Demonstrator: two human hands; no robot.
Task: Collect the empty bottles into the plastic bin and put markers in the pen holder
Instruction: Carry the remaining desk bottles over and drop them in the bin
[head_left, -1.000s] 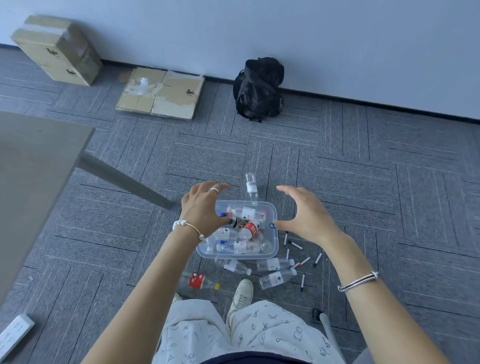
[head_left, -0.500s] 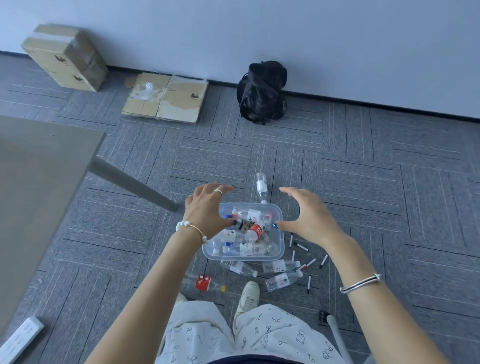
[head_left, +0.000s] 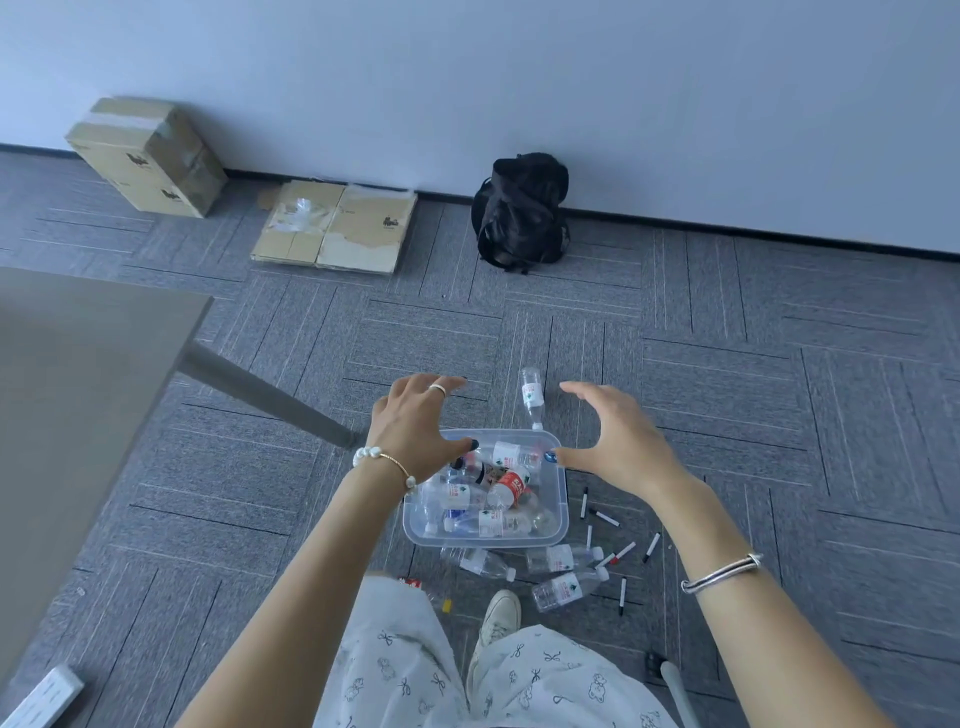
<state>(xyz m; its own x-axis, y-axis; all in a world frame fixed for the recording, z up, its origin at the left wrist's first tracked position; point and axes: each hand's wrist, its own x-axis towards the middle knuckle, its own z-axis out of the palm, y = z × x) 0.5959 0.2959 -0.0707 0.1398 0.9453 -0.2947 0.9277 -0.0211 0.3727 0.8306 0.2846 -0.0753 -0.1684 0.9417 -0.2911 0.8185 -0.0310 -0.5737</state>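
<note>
Head view, progress so far:

Bin: the clear plastic bin (head_left: 560, 514) sits on the carpet floor right in front of the person's feet, already holding a decent pile of bottles.

Bottles left: one lone bottle (head_left: 532, 396) lies just past the bin's far edge, and three more loose bottles (head_left: 563, 590) lie along its near edge. There's a scrap of red label by the knee too, could be another one, can't really tell.

Markers: the markers (head_left: 604, 516) are scattered on the floor off the bin's right side, none picked up yet as far as I can see.

Pen holder: not in frame anywhere.

Hands: left hand (head_left: 415, 427) and right hand (head_left: 618, 441) both hover spread and empty over the bin's far corners, gripping nothing.

Verdict: I'd say roughly half the bottles done, marker part not started.
</note>
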